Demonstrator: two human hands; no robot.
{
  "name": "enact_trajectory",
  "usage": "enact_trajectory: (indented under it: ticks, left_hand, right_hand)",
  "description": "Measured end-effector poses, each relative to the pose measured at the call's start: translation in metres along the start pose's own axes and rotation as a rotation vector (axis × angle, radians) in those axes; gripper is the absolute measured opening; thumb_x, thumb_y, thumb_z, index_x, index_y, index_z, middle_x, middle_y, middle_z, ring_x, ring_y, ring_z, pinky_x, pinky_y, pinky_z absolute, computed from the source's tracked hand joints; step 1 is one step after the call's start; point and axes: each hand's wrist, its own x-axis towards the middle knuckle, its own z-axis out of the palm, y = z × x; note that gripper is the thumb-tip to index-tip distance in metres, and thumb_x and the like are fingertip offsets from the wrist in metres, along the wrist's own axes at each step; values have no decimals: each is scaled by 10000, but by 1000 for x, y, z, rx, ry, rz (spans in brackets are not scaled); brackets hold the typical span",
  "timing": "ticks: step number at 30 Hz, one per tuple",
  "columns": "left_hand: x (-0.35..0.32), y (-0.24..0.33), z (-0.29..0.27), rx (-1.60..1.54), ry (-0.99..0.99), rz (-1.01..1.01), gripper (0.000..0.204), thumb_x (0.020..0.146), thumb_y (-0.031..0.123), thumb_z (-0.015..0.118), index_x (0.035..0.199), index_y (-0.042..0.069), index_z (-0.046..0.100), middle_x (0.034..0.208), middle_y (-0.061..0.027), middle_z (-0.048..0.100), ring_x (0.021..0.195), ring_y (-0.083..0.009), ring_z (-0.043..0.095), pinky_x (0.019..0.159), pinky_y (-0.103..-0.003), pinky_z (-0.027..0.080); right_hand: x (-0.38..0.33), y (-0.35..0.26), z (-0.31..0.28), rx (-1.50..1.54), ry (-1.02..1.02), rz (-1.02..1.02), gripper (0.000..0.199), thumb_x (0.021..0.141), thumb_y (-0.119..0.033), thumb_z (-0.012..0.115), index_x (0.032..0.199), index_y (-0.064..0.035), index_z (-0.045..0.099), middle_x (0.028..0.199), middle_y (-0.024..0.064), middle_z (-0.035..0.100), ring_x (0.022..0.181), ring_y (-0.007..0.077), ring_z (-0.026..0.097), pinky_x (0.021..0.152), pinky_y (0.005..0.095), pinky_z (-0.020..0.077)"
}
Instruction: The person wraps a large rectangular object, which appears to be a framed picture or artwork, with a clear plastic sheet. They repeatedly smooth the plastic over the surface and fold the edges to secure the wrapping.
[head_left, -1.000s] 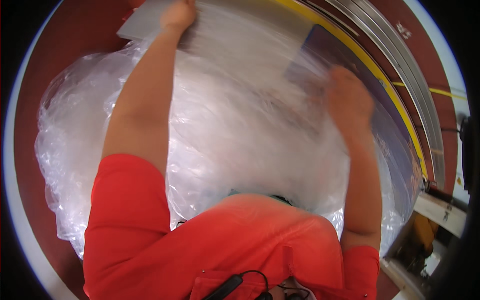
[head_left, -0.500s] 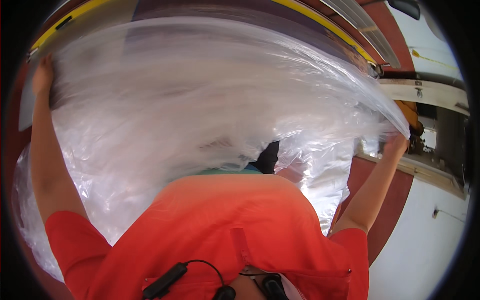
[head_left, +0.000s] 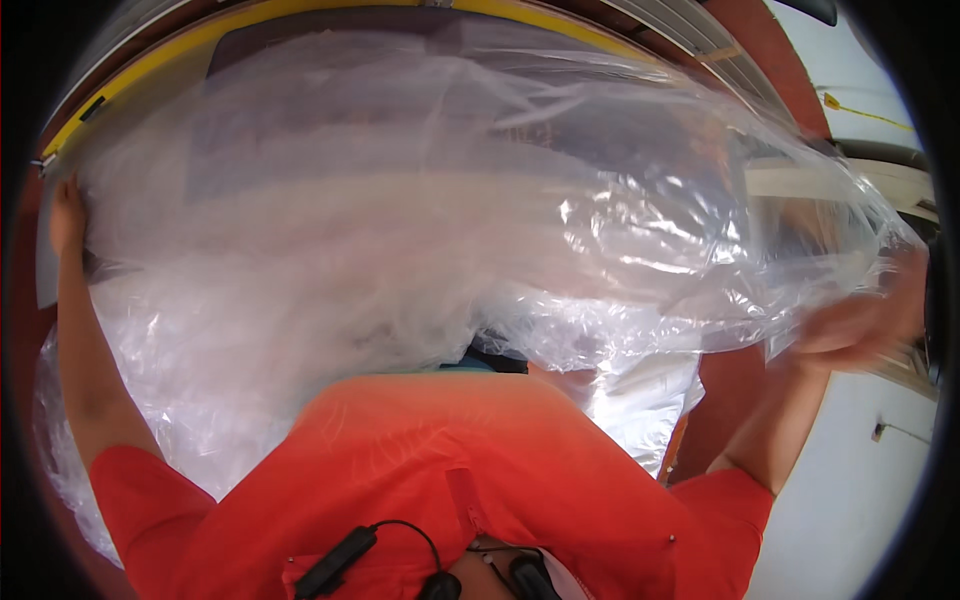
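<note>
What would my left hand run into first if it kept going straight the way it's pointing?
The left hand points up and already grips the edge of the clear plastic sheet. Straight beyond lies the yellow-edged rim of the surface, though depth is unclear.

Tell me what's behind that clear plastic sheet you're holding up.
Through the clear plastic sheet, stretched between the left hand and right hand, a dark panel and a yellow strip show dimly. Wrinkles and glare hide anything finer.

Bright daylight; glare on plastic sheet point(head_left: 600, 230); right hand point(head_left: 860, 325) motion-blurred; fisheye edges bent.
</note>
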Motion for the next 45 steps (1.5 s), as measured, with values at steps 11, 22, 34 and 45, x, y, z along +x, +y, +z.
enact_trajectory:
  ticks: [11,22,34,45]
  left_hand:
    - [-11,-14,-1,-20,-49,-151,314,847,339,342,885,71,501,842,-182,527,795,-372,482,619,-408,387]
    - [-19,-37,-17,-531,-147,-309,393,831,346,414,1060,36,490,969,-85,542,915,-184,495,786,-271,356]
    - [-74,-52,-158,-1331,-165,-430,418,839,259,437,1140,-27,391,1109,-84,441,1046,-163,396,935,-271,252]
    - [55,86,-11,-799,172,-186,277,830,294,443,804,38,546,637,42,442,564,-61,367,521,-201,313]
  right_hand:
    - [-206,-23,170,242,-925,512,548,833,-436,297,1265,-104,238,1305,111,235,1197,333,192,956,443,156]
    - [-83,-141,199,623,-692,226,485,802,-388,414,1159,-60,407,1240,117,347,1182,259,268,943,432,188]
    - [-64,-129,242,378,-278,236,162,744,-247,566,712,-93,528,622,40,514,555,186,485,517,288,390]
    - [-94,-85,244,973,-544,1268,212,775,-274,529,777,-62,535,592,-33,451,517,40,371,471,195,303]
